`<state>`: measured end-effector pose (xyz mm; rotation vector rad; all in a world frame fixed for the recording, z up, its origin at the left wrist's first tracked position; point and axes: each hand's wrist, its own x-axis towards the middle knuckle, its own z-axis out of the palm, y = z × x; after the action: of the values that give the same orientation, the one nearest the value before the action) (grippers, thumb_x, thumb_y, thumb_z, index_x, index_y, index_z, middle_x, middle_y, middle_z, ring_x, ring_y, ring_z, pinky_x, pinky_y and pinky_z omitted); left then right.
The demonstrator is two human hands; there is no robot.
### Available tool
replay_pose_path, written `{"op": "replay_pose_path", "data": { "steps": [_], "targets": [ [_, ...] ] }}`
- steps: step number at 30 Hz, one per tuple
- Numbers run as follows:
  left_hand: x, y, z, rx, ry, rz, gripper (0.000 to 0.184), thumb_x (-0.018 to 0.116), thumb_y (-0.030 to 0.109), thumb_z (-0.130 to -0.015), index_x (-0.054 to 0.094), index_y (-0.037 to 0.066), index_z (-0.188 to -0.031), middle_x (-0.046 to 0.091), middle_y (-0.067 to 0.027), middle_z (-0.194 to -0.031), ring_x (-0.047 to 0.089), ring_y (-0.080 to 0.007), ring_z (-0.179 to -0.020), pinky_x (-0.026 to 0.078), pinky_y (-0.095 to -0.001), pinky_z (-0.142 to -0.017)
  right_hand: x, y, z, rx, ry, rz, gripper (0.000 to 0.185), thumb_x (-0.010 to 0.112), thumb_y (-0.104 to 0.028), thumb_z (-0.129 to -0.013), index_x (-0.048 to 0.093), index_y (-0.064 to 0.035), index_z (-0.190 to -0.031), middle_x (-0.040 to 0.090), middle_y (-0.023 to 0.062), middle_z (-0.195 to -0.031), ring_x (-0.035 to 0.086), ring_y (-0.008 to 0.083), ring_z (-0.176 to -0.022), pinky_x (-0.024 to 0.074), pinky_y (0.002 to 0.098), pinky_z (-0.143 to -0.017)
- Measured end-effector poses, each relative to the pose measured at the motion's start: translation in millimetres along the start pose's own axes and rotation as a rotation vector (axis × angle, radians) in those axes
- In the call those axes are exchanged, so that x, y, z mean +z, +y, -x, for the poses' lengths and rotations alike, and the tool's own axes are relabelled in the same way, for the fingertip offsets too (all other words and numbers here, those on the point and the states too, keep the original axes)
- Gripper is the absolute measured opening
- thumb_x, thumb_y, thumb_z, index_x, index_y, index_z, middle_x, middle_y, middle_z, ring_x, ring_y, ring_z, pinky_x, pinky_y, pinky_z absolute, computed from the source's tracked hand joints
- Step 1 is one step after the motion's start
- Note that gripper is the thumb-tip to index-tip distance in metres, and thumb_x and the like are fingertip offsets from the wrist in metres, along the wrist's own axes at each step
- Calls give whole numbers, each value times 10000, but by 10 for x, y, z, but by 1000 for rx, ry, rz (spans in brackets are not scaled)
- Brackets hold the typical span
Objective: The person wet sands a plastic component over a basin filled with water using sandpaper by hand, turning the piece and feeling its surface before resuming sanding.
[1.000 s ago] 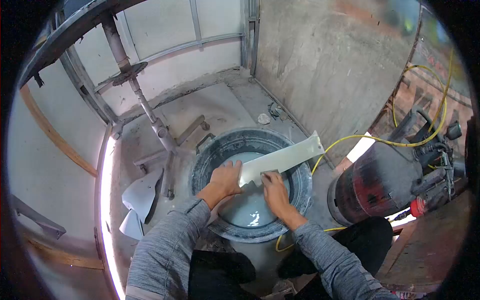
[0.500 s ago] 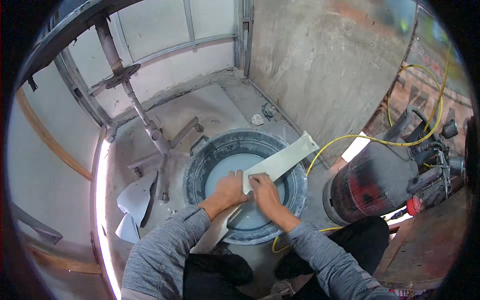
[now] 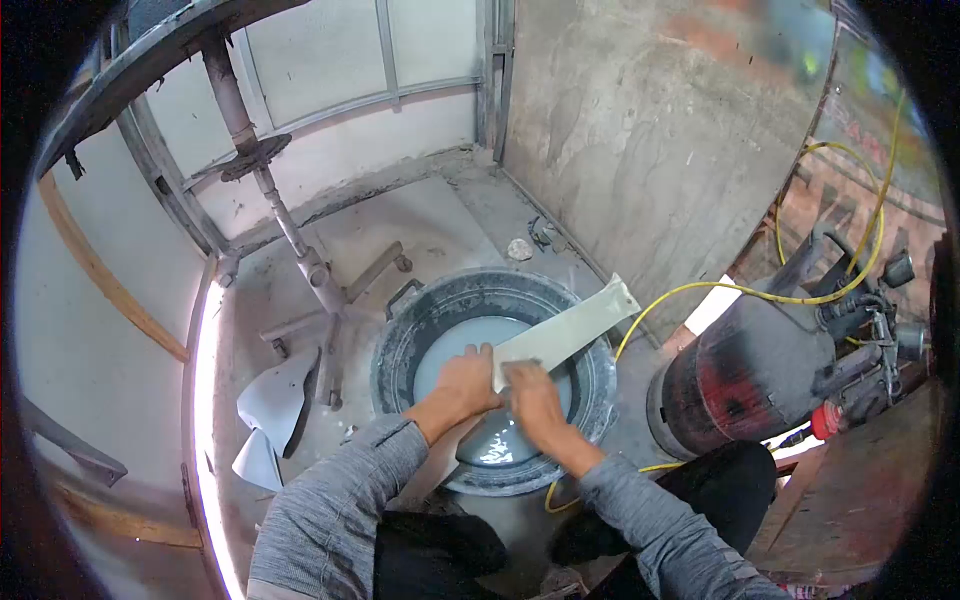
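Note:
A long pale panel (image 3: 565, 335), cream-coloured and bent near its middle, lies slantwise across a round grey tub (image 3: 385, 365) of cloudy water (image 3: 455, 340). My left hand (image 3: 465, 385) is closed around the panel at its bend. The panel's lower part runs on beneath my left forearm and is partly hidden. Against the panel's face, just right of my left hand, my right hand (image 3: 537, 405) presses with bent fingers. Its fingertips are blurred, and whatever they pinch is too small to make out.
A grey pressure tank (image 3: 740, 360) with a yellow hose (image 3: 690, 288) stands right of the tub. To the left are a metal stand (image 3: 315, 280) and white curved panels (image 3: 275, 405) on the floor. A board (image 3: 640, 130) leans behind.
My right hand has shifted slightly along the panel and its fingers are now blurred. Bright ripples show on the water below my hands. The left hand keeps its hold.

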<state>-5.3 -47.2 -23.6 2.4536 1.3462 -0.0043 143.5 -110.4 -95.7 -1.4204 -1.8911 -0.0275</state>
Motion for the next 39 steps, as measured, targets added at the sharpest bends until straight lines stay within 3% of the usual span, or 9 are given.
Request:
{"op": "replay_pose_path", "data": {
  "steps": [2,13,19,21,22,25,31,33,39],
  "targets": [
    [15,-11,55,-4,19,-9,856,828,381,-599,460,-44,-1244,588,-263,-1084,652,-421,-906,560,-465,-780,-20,42,-21,-48,-66,-59,346,592,18,-736,643,26,-1078,644,187,-1098,599,362,-1040,477,434,-929],
    [-89,62,87,46,82,-38,850,842,341,-601,444,-46,-1245,586,-256,-1076,656,-417,-890,567,-459,-747,-226,116,-146,51,-38,74,311,604,-3,-759,656,5,-1065,642,165,-1093,594,352,-1020,466,420,-958],
    [-145,128,128,27,87,-37,795,863,307,-613,472,-47,-1208,589,-228,-1105,659,-383,-933,564,-437,-796,-184,-15,-141,16,-26,47,302,603,-4,-749,665,-3,-1044,653,145,-1070,578,335,-1028,469,435,-935],
    [-159,112,144,32,114,-27,792,862,304,-615,472,-46,-1208,588,-228,-1106,657,-385,-937,562,-435,-802,-290,102,-208,129,-89,122,341,634,-64,-749,659,-5,-1084,645,149,-1069,563,332,-1033,475,401,-931],
    [-146,111,146,46,108,-31,812,850,310,-608,459,-45,-1225,586,-243,-1099,657,-402,-914,564,-445,-778,-242,147,-178,44,18,108,327,639,-62,-743,662,-1,-1064,646,151,-1063,560,340,-1049,483,414,-915],
    [-73,57,86,68,149,-30,838,838,323,-597,446,-46,-1239,588,-253,-1087,659,-417,-883,568,-454,-752,-70,54,-78,-1,-45,54,329,642,-63,-741,666,1,-1063,646,146,-1089,559,345,-1055,483,421,-916],
    [-55,40,99,63,132,-48,819,830,334,-606,458,-55,-1223,591,-255,-1083,661,-420,-873,570,-450,-748,-108,89,-164,62,33,55,289,593,-57,-777,668,-1,-1051,653,128,-1051,563,347,-1044,488,430,-894],
    [-66,34,108,49,137,-51,815,825,328,-606,460,-63,-1221,592,-260,-1077,660,-422,-872,570,-449,-754,-50,-14,-107,18,5,10,344,580,38,-724,667,9,-1055,659,133,-1088,570,335,-1038,476,416,-931],
    [-114,97,90,48,101,-48,829,825,327,-598,460,-70,-1228,592,-259,-1078,656,-424,-909,565,-463,-779,-121,108,-190,106,20,76,345,599,2,-726,665,4,-1065,655,129,-1103,571,339,-1039,480,417,-933]
  ]
}}
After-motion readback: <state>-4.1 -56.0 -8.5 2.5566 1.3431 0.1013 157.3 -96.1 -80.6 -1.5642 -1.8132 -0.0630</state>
